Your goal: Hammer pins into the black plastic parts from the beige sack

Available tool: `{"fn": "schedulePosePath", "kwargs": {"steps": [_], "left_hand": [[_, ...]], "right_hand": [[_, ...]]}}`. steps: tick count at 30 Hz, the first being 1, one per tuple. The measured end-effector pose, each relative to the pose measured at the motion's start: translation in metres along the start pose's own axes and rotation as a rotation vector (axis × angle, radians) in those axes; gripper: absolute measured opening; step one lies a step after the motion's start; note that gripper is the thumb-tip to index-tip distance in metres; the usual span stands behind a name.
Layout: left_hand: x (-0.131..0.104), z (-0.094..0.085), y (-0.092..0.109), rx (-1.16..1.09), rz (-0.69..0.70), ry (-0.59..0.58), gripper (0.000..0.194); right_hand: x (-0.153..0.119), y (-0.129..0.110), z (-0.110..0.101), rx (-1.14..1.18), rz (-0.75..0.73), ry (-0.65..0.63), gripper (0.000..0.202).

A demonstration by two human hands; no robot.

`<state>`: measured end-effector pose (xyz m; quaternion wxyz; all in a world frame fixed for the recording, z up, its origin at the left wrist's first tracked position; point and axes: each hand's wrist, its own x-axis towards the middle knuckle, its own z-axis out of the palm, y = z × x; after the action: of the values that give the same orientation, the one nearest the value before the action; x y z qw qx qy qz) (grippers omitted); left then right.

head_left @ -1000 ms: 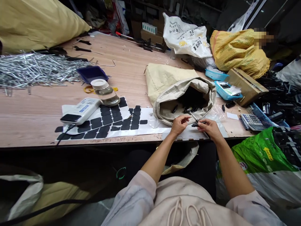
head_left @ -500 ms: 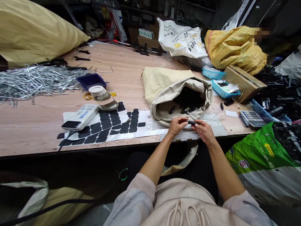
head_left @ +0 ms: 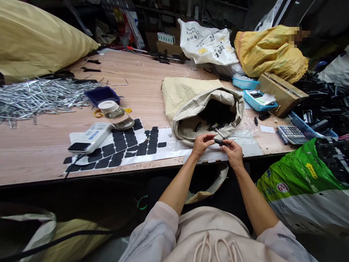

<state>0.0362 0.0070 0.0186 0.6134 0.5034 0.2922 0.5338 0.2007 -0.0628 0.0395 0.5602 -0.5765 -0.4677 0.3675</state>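
In front of the open bag's mouth, my left hand (head_left: 203,144) pinches the left end of a small black handle-like piece (head_left: 219,142). My right hand (head_left: 232,151) has its fingers closed on the right end of the same piece. A thin shiny metal shaft (head_left: 219,133) slants up and left from beside my right fingertips; whether it is joined to the black piece I cannot tell. Just beyond the hands, a beige woven bag (head_left: 185,96) lies on its side. Inside its mouth are several dark pieces (head_left: 198,126), partly in shadow.
Left on the wooden table (head_left: 144,91) are a pile of metal rods (head_left: 43,96), a navy tray (head_left: 102,96), a jar (head_left: 117,115), a white device (head_left: 91,138) and sheets of black stickers (head_left: 120,145). Blue baskets (head_left: 260,102), a calculator (head_left: 293,135) and a green sack (head_left: 294,174) are right.
The view has shifted slightly, so the table things sit a little further left. Both hands keep hold of the black piece, with only a slight shift of the fingers.
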Motion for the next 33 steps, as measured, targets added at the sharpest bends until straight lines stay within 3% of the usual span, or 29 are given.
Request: {"fn": "schedulePosePath", "kwargs": {"steps": [8,16,21,33], "left_hand": [[0.0,0.0,-0.004,-0.064,-0.05,0.062,0.039],[0.001,-0.002,-0.006,-0.078,-0.022,0.054,0.038],[0.001,-0.005,-0.002,-0.077,0.002,0.028,0.047],[0.001,-0.003,-0.002,0.051,-0.041,0.034,0.034]], "right_hand": [[-0.014,-0.01,0.007,-0.319,-0.238,0.062,0.029],[-0.013,0.003,0.011,-0.175,-0.016,-0.017,0.048],[-0.013,-0.003,0.018,-0.216,-0.039,0.033,0.043],[-0.014,-0.003,0.027,-0.188,-0.005,0.035,0.043]]}}
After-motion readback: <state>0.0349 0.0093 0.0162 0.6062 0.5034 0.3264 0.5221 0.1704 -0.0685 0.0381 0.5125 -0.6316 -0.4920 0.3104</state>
